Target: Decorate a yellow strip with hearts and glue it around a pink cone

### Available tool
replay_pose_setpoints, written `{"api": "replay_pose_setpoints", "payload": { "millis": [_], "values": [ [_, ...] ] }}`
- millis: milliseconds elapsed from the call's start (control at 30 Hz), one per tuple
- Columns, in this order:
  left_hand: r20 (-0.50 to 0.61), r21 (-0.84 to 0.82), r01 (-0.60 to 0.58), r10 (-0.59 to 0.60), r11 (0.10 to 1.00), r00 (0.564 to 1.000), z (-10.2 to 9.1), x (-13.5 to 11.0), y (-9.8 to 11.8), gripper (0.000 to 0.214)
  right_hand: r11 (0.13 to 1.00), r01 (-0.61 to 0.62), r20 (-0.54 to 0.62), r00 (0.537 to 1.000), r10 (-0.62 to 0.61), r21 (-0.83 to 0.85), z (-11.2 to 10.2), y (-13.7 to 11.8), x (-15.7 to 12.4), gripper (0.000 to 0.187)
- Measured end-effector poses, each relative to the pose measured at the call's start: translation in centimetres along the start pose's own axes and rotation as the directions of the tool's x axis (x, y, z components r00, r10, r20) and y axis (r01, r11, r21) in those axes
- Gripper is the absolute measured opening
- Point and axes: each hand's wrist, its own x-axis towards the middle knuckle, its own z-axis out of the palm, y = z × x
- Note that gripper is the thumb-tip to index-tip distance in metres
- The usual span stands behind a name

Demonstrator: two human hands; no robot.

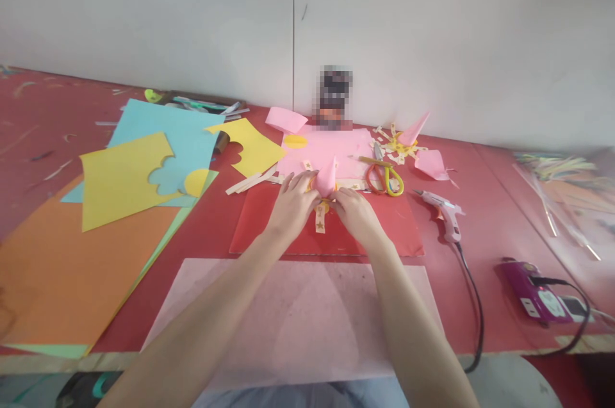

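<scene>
A pink paper cone (pixel 327 180) stands upright over the red board, on a yellow paper base. From its front hangs a cream paper strip (pixel 320 219) printed with a brown star. My left hand (pixel 294 200) holds the left side of the cone's base, fingers bent and closed. On the other side my right hand (pixel 354 208) pinches the base near the front with its fingertips together. The fingertips partly hide the yellow base. Just right of my right hand lie scissors (pixel 384 180) with red and yellow handles, near more printed strips.
A similar pink cone (pixel 415 131) with strips stands at the back right. A glue gun (pixel 446 214) lies right, its cord running past a purple power strip (pixel 535 293). Cut yellow paper (pixel 122 180), blue paper (pixel 163 120) and orange paper (pixel 62 267) spread left. The red board (pixel 269 228) lies under my hands.
</scene>
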Motion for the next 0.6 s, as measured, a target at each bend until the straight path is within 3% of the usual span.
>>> {"api": "replay_pose_setpoints", "payload": {
  "millis": [600],
  "values": [
    [-0.008, -0.012, 0.009, -0.009, 1.000, 1.000, 0.17, -0.06, 0.10, 0.019, 1.000, -0.002, 0.009, 1.000, 0.002, -0.028, -0.18, -0.22, 0.10, 0.013]
  ]
}}
